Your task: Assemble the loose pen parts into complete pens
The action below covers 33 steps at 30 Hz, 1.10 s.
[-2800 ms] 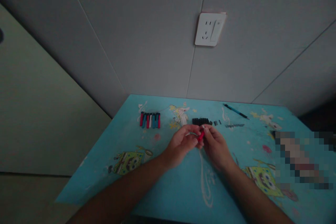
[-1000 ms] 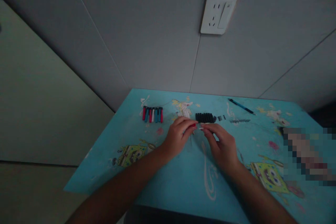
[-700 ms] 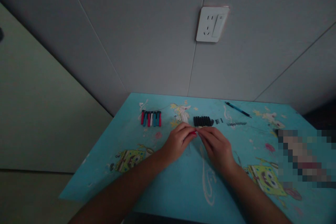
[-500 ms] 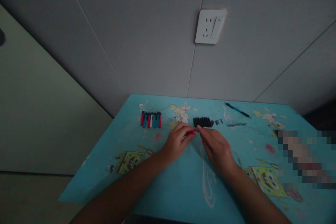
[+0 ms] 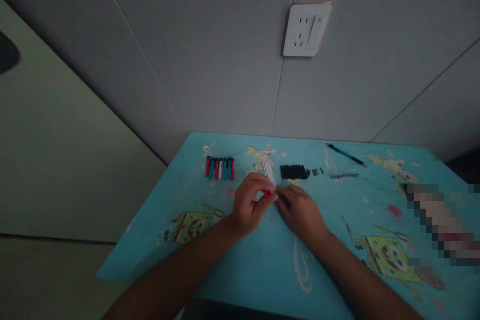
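Observation:
My left hand (image 5: 253, 205) is closed, pinching a small red tube (image 5: 269, 193) between thumb and fingertips, one end turned towards me. Just to its right, my right hand (image 5: 302, 207) is low over the table with its fingers drawn together; what they hold, if anything, is hidden. Beyond the fingertips lie several thin white sticks (image 5: 269, 171). A row of black cylindrical pieces (image 5: 294, 172) is past my right hand. Farther left stands a row of red, blue and white tubes with black ends (image 5: 220, 169), laid side by side.
Small dark bits (image 5: 318, 172) and a dark scattered strip (image 5: 344, 176) lie right of the black pieces. A blue and black pen (image 5: 347, 155) is near the wall. The light-blue table (image 5: 150, 255) carries cartoon prints. A socket (image 5: 307, 30) is on the wall; a blurred-out item lies far right.
My right hand has moved down and away from the red tube towards the table. My left hand has turned the tube so its end faces me. The view has shifted slightly.

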Available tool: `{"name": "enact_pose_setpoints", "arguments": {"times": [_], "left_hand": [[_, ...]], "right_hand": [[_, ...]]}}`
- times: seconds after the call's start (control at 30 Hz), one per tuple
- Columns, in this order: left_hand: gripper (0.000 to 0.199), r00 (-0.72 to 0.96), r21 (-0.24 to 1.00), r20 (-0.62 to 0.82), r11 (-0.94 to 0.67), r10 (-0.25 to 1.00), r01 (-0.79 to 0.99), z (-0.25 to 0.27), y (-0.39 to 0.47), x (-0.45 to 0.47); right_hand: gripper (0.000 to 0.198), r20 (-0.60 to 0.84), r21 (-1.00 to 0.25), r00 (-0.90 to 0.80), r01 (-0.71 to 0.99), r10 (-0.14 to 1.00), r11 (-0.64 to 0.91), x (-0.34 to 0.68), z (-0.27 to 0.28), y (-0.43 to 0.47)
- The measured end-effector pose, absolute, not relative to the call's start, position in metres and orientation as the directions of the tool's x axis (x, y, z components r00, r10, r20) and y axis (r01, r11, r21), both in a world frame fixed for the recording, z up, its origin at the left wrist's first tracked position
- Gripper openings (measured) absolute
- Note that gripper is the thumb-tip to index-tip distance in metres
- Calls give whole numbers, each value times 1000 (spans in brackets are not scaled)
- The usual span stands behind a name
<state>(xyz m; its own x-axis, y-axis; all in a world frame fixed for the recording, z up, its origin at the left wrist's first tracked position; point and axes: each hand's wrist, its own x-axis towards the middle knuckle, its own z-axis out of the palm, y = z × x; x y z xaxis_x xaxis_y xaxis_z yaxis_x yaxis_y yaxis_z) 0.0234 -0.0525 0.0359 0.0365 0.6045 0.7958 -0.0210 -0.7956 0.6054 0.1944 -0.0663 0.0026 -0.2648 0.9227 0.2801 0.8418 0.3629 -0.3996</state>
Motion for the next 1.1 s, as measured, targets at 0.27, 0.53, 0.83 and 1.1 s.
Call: {"name": "enact_pose_setpoints", "arguments": {"times": [0.27,0.53,0.83,1.1], "left_hand": [[13,60,544,838,-838,542,-27,40,-53,24],[15,60,533,845,-845,531,-32,41,-53,21],[16,-63,770,625,-627,778,-114,32,-42,27],[20,239,680,487,-536,840,500,12,-1,1]], "right_hand": [[22,220,-362,-176,898,959,248,195,8,-63],[20,249,-234,-76,963,966,136,188,7,-61],[23,306,-336,-42,930,951,149,197,2,-51],[21,408,-573,-141,730,902,373,232,19,-50]]}}
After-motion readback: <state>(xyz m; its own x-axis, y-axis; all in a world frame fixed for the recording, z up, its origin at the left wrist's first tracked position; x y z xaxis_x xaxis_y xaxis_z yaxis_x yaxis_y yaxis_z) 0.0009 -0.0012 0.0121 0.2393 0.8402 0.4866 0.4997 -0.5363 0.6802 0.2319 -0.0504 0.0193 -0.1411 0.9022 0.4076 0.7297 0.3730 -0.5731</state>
